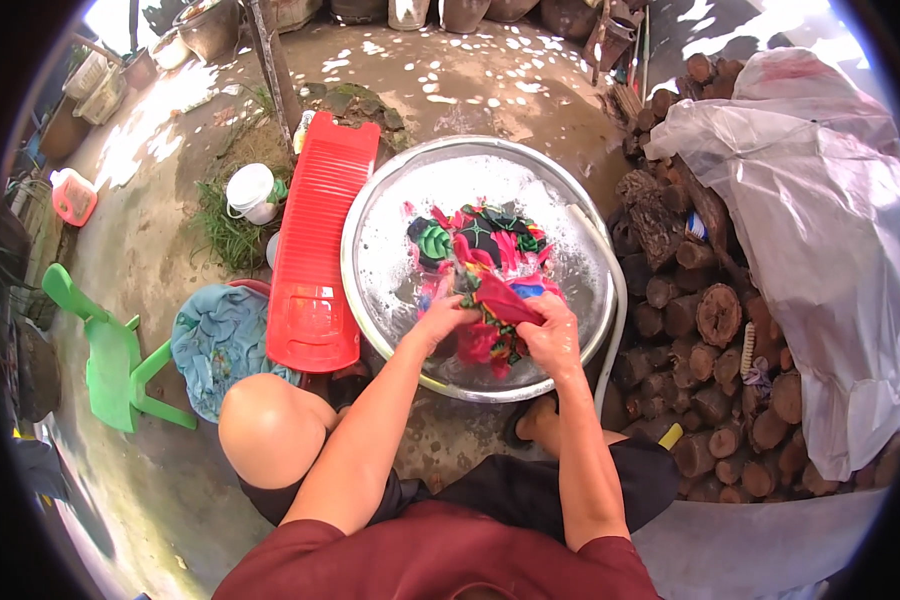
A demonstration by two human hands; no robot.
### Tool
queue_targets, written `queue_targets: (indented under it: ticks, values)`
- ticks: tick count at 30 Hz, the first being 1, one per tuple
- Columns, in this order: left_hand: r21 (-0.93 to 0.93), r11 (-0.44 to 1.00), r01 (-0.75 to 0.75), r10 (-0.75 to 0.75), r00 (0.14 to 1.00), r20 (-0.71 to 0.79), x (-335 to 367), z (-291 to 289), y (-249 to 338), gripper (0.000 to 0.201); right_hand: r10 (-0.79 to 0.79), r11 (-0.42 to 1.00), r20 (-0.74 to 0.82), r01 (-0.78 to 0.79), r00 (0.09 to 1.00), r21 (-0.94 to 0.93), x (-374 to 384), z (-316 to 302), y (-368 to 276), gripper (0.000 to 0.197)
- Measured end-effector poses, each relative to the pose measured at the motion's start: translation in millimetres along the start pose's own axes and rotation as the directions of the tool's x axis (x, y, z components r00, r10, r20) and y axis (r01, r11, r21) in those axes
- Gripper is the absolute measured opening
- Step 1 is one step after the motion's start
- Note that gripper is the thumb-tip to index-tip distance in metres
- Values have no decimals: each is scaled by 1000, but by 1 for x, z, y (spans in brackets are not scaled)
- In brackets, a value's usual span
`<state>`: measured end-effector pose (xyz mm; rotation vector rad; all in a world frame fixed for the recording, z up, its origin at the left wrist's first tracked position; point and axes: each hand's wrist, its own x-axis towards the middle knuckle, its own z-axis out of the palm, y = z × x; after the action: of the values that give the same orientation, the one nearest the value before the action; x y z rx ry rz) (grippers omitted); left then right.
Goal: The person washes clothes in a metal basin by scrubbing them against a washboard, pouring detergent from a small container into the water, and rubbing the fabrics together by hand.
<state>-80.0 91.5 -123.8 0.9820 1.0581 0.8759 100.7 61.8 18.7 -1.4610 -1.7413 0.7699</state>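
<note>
head view: both hands (500, 325) gripping colourful cloth (495, 300) over soapy metal basin (370, 250)

Head camera looks steeply down, close over the metal basin (370, 290).

One basin (370, 215), one washboard (315, 250) (red), two hands (550, 335)

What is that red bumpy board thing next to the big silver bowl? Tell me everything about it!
It is a red washboard, and it looks like moulded plastic. The upper part has rows of ridges across it; the lower part has a flatter, tray-like panel. It lies tilted on the ground just left of the big metal basin, its lower end beside a tub holding blue cloth. A white lidded jar stands near its top. Neither hand touches it; it looks unused and bare.
</note>
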Motion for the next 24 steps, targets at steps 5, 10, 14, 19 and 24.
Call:
queue_targets:
  ticks: [5, 10, 14, 19, 24]
  values:
    - [-474, 880, -38, -93, 964, -250, -14, 22, 38, 13, 293, 917, 216, -338, 931, 212, -8, -16, 55, 39]
    - [257, 922, -291, 364, 878, -310, -9, 18, 41, 23, 569, 820, 32, -564, 822, -100, -28, 14, 170, 44]
    - [771, 623, -129, 518, 807, -283, -15, -44, 9, 20, 501, 845, 113, -456, 858, -278, -28, 39, 178, 78]
    - [989, 111, 103, 503, 852, -145, -35, -27, 3, 33, 714, 628, 360, -323, 600, -708, -28, 76, 149, 67]
    - [990, 49, -135, 281, 953, 116, -36, -6, -50, 56, 727, 608, 431, -212, 534, -765, -43, 93, 152, 57]
